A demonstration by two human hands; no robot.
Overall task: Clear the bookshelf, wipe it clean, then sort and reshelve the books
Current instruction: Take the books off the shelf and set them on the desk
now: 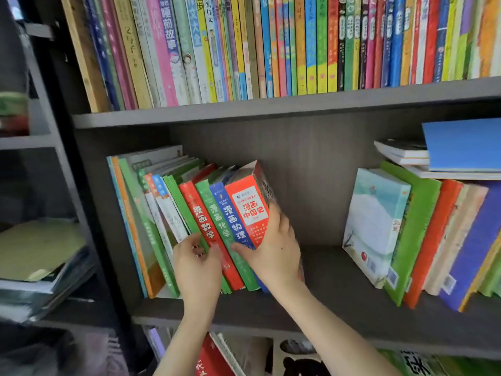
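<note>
Task's thing: the thick red book, last in a leaning row on the middle shelf, straight ahead of both hands.
Its long axis: the spine runs up and away from my wrists, with the top tipped toward my left side, like the blue book, green book and thin red book it rests against.
Right hand: the nearer one. It grips the thick red book low down, fingers wrapped round its outer cover and thumb laid across the neighbouring spines.
Left hand: just beside the right, fingers curled against the lower spines of the thin red book and the books to its left. I cannot tell whether it pinches one.
Open side: bare shelf lies beyond my right hand, with another leaning pile well apart past it.
My judgement: the right hand leads any tilt or pull, toward that open side, while the left steadies the row.
</note>
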